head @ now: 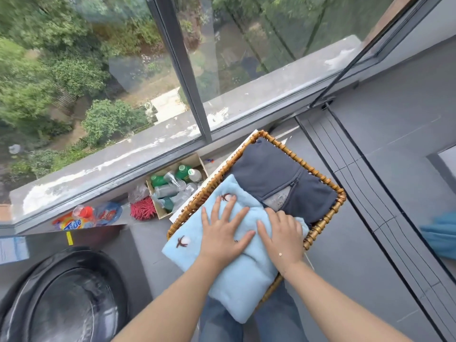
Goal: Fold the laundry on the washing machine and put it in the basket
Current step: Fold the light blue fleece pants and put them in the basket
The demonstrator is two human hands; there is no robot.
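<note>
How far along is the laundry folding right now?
Done: a folded dark grey zip-up fleece lies in the woven wicker basket. In hand: the left hand and right hand press a folded light blue towel onto it, still overhanging the rim. Remaining laundry cannot be seen.

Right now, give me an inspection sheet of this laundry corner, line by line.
Surface: grey tiled floor; the wicker basket stands on it.
Job's things: folded light blue towel lies over the basket's near end, overhanging the rim; a dark navy zip garment already lies folded inside.
Clutter: cardboard box of bottles, red mop head, Tide detergent pack by the window.
Grips: left hand and right hand press flat on the towel.
Cables: nothing seen.
Surroundings: washing machine door lower left; window over trees; teal cloth at right edge.
</note>
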